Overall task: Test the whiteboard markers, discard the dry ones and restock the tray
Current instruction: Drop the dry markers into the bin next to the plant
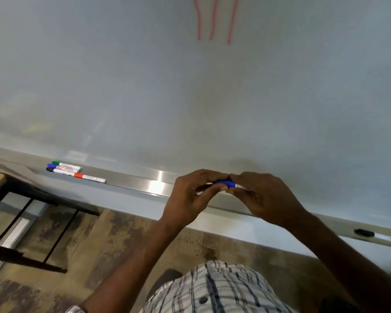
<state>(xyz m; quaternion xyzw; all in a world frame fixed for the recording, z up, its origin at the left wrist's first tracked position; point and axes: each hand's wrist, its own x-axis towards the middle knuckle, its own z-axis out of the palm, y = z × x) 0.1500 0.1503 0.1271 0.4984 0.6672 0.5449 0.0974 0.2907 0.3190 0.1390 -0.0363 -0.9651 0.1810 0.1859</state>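
A blue-capped whiteboard marker (226,183) lies level between my two hands, just in front of the metal tray (131,180). My left hand (191,195) pinches its left end, and my right hand (261,195) pinches the blue cap end with curled fingers. Most of the barrel is hidden by my fingers. On the tray's left part lie several markers: a green-capped one (66,164), a blue-capped one (63,168) and a black-capped one (60,170), with a red-capped one (89,177) to their right. A black-capped marker (377,235) lies on the tray at the far right.
The whiteboard (190,98) fills the upper view, with three red strokes (215,19) near its top. A black-framed table (27,197) stands at the lower left over a mottled brown floor. My checked shirt (215,290) shows at the bottom.
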